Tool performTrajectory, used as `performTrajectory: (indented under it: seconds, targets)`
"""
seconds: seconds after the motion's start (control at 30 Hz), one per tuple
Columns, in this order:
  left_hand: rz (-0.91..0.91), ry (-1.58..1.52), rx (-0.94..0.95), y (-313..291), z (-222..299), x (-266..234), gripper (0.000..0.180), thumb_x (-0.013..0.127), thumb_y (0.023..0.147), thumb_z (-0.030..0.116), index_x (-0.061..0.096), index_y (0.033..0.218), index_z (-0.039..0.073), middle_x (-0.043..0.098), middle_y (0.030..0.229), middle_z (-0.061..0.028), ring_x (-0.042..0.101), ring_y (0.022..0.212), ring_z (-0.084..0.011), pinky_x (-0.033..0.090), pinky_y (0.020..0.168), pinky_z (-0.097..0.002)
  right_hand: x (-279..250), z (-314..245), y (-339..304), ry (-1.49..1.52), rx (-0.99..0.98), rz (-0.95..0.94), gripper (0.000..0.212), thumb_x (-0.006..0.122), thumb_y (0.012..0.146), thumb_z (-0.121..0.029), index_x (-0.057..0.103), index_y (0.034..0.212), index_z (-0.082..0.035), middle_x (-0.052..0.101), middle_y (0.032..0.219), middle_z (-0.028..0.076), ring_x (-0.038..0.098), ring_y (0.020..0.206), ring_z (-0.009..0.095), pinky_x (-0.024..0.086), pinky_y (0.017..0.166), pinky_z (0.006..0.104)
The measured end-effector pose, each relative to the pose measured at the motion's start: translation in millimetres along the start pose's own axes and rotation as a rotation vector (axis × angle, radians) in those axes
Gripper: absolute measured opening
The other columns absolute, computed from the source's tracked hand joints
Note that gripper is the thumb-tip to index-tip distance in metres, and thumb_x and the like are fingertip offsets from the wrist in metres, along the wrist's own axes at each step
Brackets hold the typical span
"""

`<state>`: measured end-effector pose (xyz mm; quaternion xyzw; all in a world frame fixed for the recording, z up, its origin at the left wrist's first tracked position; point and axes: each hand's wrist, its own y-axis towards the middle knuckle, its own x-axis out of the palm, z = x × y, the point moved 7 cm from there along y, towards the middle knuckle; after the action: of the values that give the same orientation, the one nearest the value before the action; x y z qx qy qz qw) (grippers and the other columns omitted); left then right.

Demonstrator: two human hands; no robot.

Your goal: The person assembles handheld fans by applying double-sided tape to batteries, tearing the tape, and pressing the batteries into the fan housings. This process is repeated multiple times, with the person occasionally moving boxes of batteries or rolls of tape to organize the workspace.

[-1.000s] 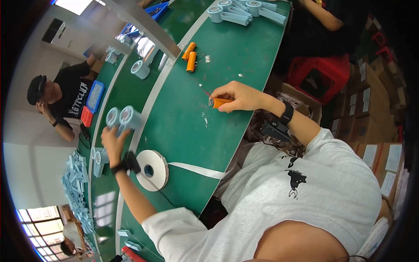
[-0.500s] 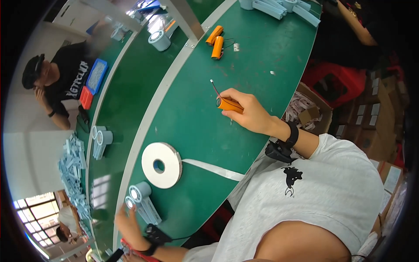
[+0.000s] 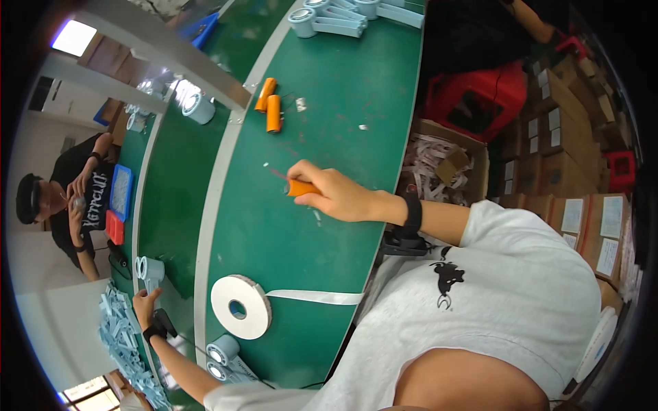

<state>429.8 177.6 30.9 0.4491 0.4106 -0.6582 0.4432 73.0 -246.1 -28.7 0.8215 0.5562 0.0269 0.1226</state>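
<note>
My right hand [image 3: 334,194] is closed around an orange cylindrical battery [image 3: 299,187], over the green table. A thin red wire with a small white connector [image 3: 266,164] sticks out from it. Far to the left, my left hand [image 3: 144,306] reaches across the metal rail, its fingers pinching the handle of a light-blue plastic housing [image 3: 151,269] with a round head. A second round head is close against that one. Near my left forearm lie more light-blue housings [image 3: 223,351]. Two orange batteries [image 3: 273,113] rest farther up the table.
A roll of white tape [image 3: 241,307] lies on the table, its strip [image 3: 315,297] running to the edge. Light-blue housings [image 3: 329,24] stand at the far end. Across the belt sit a person [image 3: 68,198], a blue tray [image 3: 120,193] and piled light-blue parts [image 3: 127,342].
My left hand has moved from the housings near the tape roll, across the rail, to the housing on the belt. My right hand still holds the battery. The view has shifted.
</note>
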Motion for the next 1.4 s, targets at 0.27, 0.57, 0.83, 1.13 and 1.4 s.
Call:
performTrajectory:
  seconds: [0.27, 0.57, 0.83, 1.13, 1.4]
  targets:
    - [0.205, -0.059, 0.332, -160.2, 215.5, 48.6, 0.059, 0.077, 0.058, 0.029, 0.056, 0.096, -0.011, 0.052, 0.087, -0.0171, 0.052, 0.081, -0.0308, 0.042, 0.075, -0.0368, 16.4, -15.4, -13.0, 0.425, -0.025, -0.206, 0.028, 0.060, 0.081, -0.005, 0.051, 0.108, 0.000, 0.059, 0.098, 0.009, 0.057, 0.090, 0.015, 0.044, 0.082, 0.0263]
    - [0.334, -0.034, 0.394, -237.5, 208.4, 79.0, 0.073, 0.076, 0.062, 0.027, 0.042, 0.116, -0.009, 0.046, 0.108, -0.0261, 0.040, 0.110, -0.0383, 0.034, 0.090, -0.0390, -13.9, -13.7, -47.9, 0.578, 0.168, -0.301, 0.030, 0.057, 0.083, -0.006, 0.050, 0.111, 0.001, 0.060, 0.091, 0.009, 0.057, 0.079, 0.015, 0.046, 0.077, 0.0267]
    - [0.287, 0.167, 0.443, -292.7, 176.9, 110.7, 0.066, 0.075, 0.062, 0.022, 0.044, 0.112, -0.007, 0.041, 0.117, -0.0203, 0.039, 0.111, -0.0341, 0.024, 0.097, -0.0446, 82.6, -38.8, -77.4, 0.170, -0.035, -0.647, 0.025, 0.053, 0.085, -0.010, 0.050, 0.105, 0.003, 0.055, 0.084, 0.006, 0.054, 0.072, 0.012, 0.045, 0.068, 0.0243]
    - [0.698, -0.105, 0.050, -329.7, 157.8, 84.3, 0.071, 0.073, 0.067, 0.021, 0.038, 0.123, -0.004, 0.038, 0.123, -0.0225, 0.031, 0.114, -0.0367, 0.022, 0.097, -0.0459, 107.4, -81.7, -122.0, 0.240, 0.013, -1.323, 0.022, 0.053, 0.085, -0.016, 0.052, 0.098, 0.001, 0.056, 0.076, 0.006, 0.055, 0.068, 0.014, 0.043, 0.061, 0.0288]
    - [0.747, -0.229, 0.134, -349.9, 176.9, 101.1, 0.079, 0.075, 0.067, 0.030, 0.033, 0.123, -0.007, 0.039, 0.120, -0.0213, 0.026, 0.112, -0.0352, 0.020, 0.094, -0.0451, 27.3, -135.6, -48.8, 0.301, -0.171, -0.444, 0.030, 0.051, 0.087, -0.017, 0.051, 0.106, 0.005, 0.061, 0.088, 0.011, 0.061, 0.079, 0.016, 0.047, 0.070, 0.0270]
